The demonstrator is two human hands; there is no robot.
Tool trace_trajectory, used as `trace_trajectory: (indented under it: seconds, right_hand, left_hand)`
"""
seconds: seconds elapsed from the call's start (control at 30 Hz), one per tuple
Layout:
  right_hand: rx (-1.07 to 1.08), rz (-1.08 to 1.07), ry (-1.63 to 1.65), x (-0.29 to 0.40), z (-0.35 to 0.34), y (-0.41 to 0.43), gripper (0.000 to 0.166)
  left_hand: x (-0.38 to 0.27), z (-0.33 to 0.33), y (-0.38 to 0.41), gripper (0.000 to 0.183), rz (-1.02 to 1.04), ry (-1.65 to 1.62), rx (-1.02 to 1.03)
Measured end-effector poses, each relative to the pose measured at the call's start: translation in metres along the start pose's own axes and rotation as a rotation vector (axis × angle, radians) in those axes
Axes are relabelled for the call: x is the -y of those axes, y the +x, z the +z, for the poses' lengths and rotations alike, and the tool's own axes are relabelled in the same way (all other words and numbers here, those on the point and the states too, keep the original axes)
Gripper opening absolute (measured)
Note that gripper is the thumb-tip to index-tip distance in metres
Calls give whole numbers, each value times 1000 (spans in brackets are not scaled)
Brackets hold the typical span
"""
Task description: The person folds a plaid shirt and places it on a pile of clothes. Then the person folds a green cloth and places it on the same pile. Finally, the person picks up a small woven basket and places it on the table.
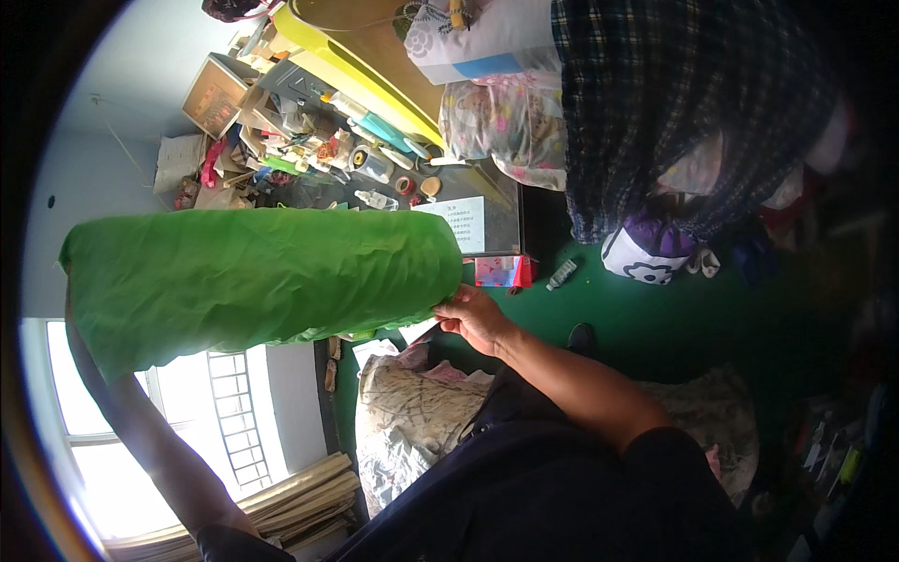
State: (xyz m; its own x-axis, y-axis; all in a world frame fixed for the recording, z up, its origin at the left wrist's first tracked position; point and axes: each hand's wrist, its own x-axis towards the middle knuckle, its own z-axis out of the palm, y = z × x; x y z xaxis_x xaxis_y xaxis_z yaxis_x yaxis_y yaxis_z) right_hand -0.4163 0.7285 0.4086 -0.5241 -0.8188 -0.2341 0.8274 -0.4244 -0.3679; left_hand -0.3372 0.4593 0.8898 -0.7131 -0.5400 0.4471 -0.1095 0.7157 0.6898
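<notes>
A wrinkled green cloth (267, 274) is held up in the air before me, stretched lengthwise from left to right. At its lower right corner, my right hand (474, 319) pinches the edge between thumb and fingers. My left forearm (165, 456) reaches up to the cloth's far left end. The cloth covers most of my left hand, so its fingers are hidden. Behind the cloth, part of a dark desktop (495, 193) is blocked from sight.
A printed paper sheet (460, 228), a clear bottle (376, 200) and tape rolls (404, 185) lie among desk clutter. Stuffed bags (502, 116) stand by a checked cloth (625, 105). Another bottle (560, 274) lies on the green floor (534, 316). Long slats (309, 499) lie below the window.
</notes>
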Motion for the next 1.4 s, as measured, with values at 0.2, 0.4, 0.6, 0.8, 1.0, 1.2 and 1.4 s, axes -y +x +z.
trace_trajectory:
  seconds: [0.2, 0.4, 0.6, 0.8, 1.0, 1.2, 1.4]
  right_hand:
    - [-78, 3, -103, -15, -55, 2, 14]
    - [-51, 171, -119, -22, -12, -18, 69]
    - [-31, 107, -68, -27, 32, 23, 52]
    - [-71, 91, -335, -37, -11, 21, 15]
    - [-248, 127, 186, -28, -47, -18, 33]
    - [22, -78, 53, 1, -34, -20, 58]
    - [193, -11, -330, 7, -62, -37, 59]
  left_hand:
    - [6, -7, -1, 52, 78, 15, 8]
    - [21, -8, -8, 56, 240, 86, 62]
    - [10, -15, -20, 55, 464, 493, 100]
    - [10, -25, -46, 49, 562, 741, -182]
    - [-2, 2, -81, 38, 795, 1061, -290]
    - [-6, 18, -90, 29, 871, 1157, -332]
    - [-8, 13, -97, 23, 882, 1214, -347]
